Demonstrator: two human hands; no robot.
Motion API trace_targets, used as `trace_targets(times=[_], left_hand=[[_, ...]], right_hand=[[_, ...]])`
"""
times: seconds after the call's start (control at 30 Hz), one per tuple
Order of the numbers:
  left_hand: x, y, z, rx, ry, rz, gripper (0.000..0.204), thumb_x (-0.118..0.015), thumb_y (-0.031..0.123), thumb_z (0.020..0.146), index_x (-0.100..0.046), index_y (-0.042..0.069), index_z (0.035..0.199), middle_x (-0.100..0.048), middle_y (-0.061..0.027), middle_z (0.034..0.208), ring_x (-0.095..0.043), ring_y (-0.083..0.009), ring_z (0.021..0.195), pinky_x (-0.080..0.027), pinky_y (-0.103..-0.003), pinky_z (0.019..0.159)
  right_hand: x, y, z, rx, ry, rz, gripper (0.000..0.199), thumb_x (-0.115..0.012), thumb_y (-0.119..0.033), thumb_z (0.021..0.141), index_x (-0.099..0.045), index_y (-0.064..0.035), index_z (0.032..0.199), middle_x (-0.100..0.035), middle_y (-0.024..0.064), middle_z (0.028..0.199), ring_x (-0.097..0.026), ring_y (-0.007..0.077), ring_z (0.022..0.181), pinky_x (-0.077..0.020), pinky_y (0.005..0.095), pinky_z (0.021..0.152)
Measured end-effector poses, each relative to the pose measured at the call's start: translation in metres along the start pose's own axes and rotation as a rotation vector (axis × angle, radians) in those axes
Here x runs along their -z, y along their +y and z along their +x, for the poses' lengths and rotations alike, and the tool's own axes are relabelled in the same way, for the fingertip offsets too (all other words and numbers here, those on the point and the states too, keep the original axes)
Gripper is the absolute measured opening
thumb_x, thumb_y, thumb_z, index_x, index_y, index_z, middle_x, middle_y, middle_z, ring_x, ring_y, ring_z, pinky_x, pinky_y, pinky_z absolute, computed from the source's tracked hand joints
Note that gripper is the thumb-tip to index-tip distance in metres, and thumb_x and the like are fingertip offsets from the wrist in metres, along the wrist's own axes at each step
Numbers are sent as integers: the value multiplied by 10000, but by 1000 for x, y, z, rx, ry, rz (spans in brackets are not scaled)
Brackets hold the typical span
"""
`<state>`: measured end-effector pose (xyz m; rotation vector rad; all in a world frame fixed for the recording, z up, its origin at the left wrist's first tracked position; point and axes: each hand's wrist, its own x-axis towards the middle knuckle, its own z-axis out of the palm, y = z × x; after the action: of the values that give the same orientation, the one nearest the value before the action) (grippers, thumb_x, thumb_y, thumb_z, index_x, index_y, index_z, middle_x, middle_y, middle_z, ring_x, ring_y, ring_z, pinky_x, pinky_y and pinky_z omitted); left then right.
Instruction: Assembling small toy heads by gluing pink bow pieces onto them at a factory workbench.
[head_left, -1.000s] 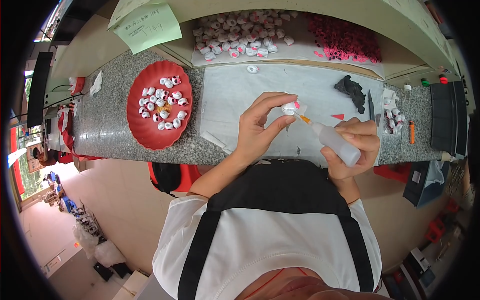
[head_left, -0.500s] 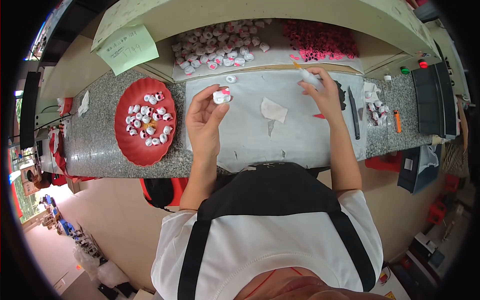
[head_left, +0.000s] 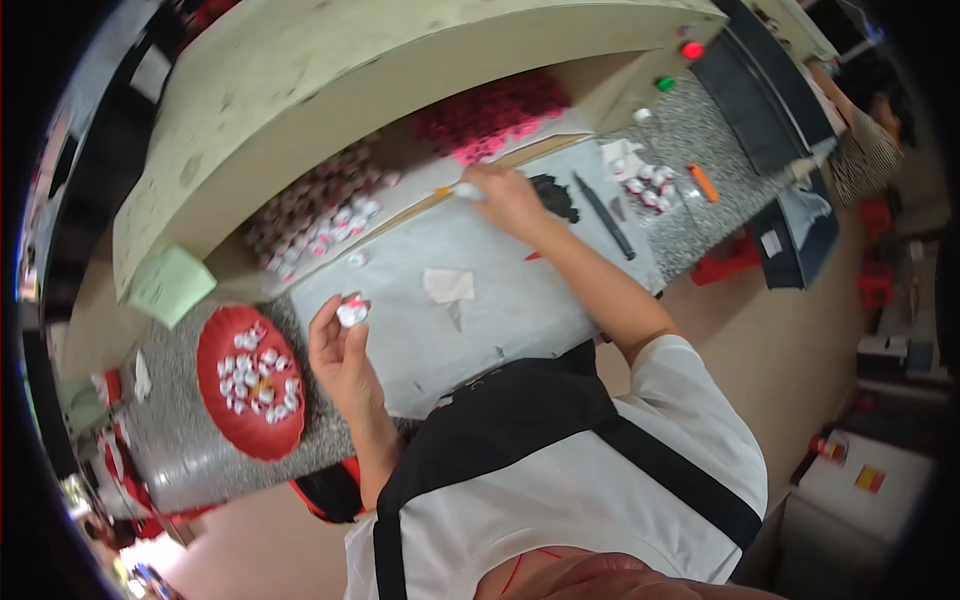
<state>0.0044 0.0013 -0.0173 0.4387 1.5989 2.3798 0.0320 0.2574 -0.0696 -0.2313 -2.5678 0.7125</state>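
My left hand (head_left: 343,362) pinches a small white figure (head_left: 351,313) with pink parts between thumb and fingertips, above the left part of the pale work sheet (head_left: 400,372). Closed around a whitish squeeze bottle (head_left: 467,191) with a yellow-orange tip is my right hand (head_left: 508,203), at the sheet's far side by the shelf edge. The bottle's tip points left, and fingers cover part of its body. A single white piece (head_left: 358,258) lies on the sheet beyond my left hand. Loose pink pieces (head_left: 500,115) are heaped on the shelf beyond the right one.
Many white figures (head_left: 345,215) crowd the shelf's left part. A red scalloped plate (head_left: 222,418) of figures stands at left. On the sheet are a white scrap (head_left: 448,286), a black lump (head_left: 553,197) and a dark pen-like tool (head_left: 606,216). An orange tool (head_left: 703,183) lies at right.
The whole view has turned, so the bench now slants up to the right. Both hands keep their hold; the bottle's tip has swung to point more to the left, near the shelf edge.
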Motion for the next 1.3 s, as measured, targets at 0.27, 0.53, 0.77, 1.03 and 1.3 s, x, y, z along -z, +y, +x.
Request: trace_targets(times=[0.27, 0.53, 0.77, 1.03, 1.3], left_hand=[[-39, -12, 0, 76, -260, 30, 328, -535, -23, 693, -446, -30, 1008, -455, -197, 1082, -469, -198, 976, -347, -288, 847], [-36, -10, -4, 101, -245, -92, 339, -544, -58, 690, -445, -29, 1014, -499, -141, 1011, -467, -191, 965, -337, -290, 856], [-32, -5, -3, 37, -216, 80, 322, -553, -50, 693, -481, -9, 1004, -508, -99, 998, -510, -142, 865, -410, -241, 753], [-28, -2, -3, -157, -249, 358, 292, -544, -68, 683, -512, -18, 969, -514, -127, 984, -499, -169, 888, -404, -261, 755], [-27, -4, -3, -243, -294, 394, 286, -570, -37, 677, -517, -16, 958, -512, -132, 989, -493, -178, 906, -391, -273, 781]], right_hand=[[30, -88, -32, -331, -290, 887, 159, -630, -129, 653, -533, -36, 738, -545, 34, 658, -505, 94, 608, -401, 254, 571], [35, -96, -39, -417, -75, 1098, 89, -589, -12, 670, -519, 9, 721, -534, 58, 678, -503, 103, 601, -412, 217, 558], [41, -109, -47, -450, -125, 1297, 90, -551, 39, 666, -508, 22, 744, -529, 83, 687, -513, 143, 589, -424, 253, 550], [33, -118, -44, -404, -171, 1341, 72, -577, 4, 685, -530, 19, 737, -543, 61, 701, -511, 112, 591, -415, 221, 550], [29, -117, -44, -439, -153, 1290, 80, -567, 6, 684, -498, 9, 725, -530, 80, 707, -506, 126, 598, -420, 241, 544]])
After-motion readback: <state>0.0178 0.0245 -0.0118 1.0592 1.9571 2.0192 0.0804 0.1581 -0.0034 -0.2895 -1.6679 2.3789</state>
